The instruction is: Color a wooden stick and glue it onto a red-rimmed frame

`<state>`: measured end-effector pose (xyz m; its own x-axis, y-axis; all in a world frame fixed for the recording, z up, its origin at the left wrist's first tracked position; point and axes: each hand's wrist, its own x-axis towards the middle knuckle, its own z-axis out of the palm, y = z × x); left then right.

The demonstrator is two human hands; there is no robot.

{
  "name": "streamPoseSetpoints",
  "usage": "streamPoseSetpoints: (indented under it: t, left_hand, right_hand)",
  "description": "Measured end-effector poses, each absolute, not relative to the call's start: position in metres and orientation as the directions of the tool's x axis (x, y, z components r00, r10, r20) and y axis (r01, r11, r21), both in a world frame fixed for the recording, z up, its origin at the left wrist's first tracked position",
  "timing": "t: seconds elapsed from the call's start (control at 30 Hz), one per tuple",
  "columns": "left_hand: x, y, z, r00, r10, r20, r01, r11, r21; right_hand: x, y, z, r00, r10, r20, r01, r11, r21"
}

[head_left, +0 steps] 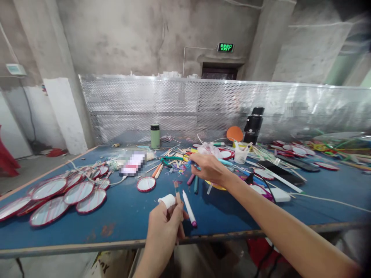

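My left hand (164, 222), with a white wrapping on one finger, is closed round a flat wooden stick (177, 190) that stands upright near the table's front edge. A bluish-green patch shows near the stick's upper part. Just right of it lies a white marker (189, 208) with a purple end. My right hand (209, 168) reaches over the cluttered middle of the table with its fingers curled together. Something blue shows at its fingertips, too small to name. Below that hand lie a teal marker (196, 185) and a purple marker (190, 179). Green-handled pliers (171, 158) lie to its left.
Round red-rimmed discs (50, 210) are heaped at the left, one disc (146, 184) lying apart. A phone (133, 163) with a cable, a green bottle (155, 137), a white cup (241, 154) and a black flask (254, 125) stand or lie farther back. A perforated metal screen (139, 108) closes the far edge.
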<state>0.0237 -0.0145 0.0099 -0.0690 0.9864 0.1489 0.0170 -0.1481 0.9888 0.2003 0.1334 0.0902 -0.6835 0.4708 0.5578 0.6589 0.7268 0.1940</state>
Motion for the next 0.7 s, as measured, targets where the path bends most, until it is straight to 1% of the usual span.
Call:
streamPoseSetpoints:
  t: [0.07,0.1,0.13,0.17,0.2,0.23,0.3,0.33,0.4,0.53,0.7]
  left_hand:
    - [0.024,-0.014,0.010,-0.077,0.985,0.153,0.024,-0.151,0.988]
    - [0.024,-0.014,0.010,-0.074,0.985,0.154,0.027,-0.153,0.988]
    - [0.024,-0.014,0.010,-0.069,0.986,0.155,0.029,-0.153,0.988]
    - [0.024,-0.013,0.009,-0.064,0.986,0.154,0.028,-0.152,0.988]
    - [0.025,-0.013,0.009,-0.064,0.986,0.154,0.027,-0.152,0.988]
    - [0.025,-0.013,0.009,-0.063,0.986,0.155,0.027,-0.153,0.988]
    - [0.024,-0.013,0.007,-0.069,0.984,0.162,0.026,-0.161,0.987]
    - [0.024,-0.013,0.007,-0.068,0.984,0.166,0.027,-0.165,0.986]
    - [0.024,-0.012,0.005,-0.060,0.983,0.172,0.029,-0.171,0.985]
    - [0.023,-0.011,0.004,-0.052,0.983,0.178,0.038,-0.176,0.984]
    - [0.025,-0.013,0.007,-0.055,0.982,0.179,0.067,-0.176,0.982]
  right_hand:
    - [0.208,0.105,0.086,-0.548,0.478,0.686,0.708,0.702,0.077]
    - [0.210,0.090,0.082,-0.447,0.483,0.753,0.717,0.696,-0.022]
    - [0.210,0.074,0.077,-0.245,0.505,0.827,0.608,0.745,-0.275]
    - [0.209,0.060,0.070,-0.087,0.549,0.831,0.421,0.777,-0.469]
    - [0.205,0.047,0.063,-0.004,0.592,0.806,0.220,0.787,-0.576]
    - [0.200,0.036,0.056,0.032,0.625,0.780,0.067,0.778,-0.625]
    - [0.188,0.021,0.043,0.090,0.660,0.746,-0.087,0.751,-0.654]
    - [0.181,0.018,0.038,0.110,0.673,0.731,-0.135,0.739,-0.660]
    - [0.170,0.015,0.031,0.136,0.701,0.700,-0.175,0.712,-0.680]
    - [0.164,0.016,0.024,0.181,0.725,0.664,-0.152,0.688,-0.710]
    - [0.167,0.011,0.017,0.166,0.711,0.684,-0.085,0.701,-0.708]
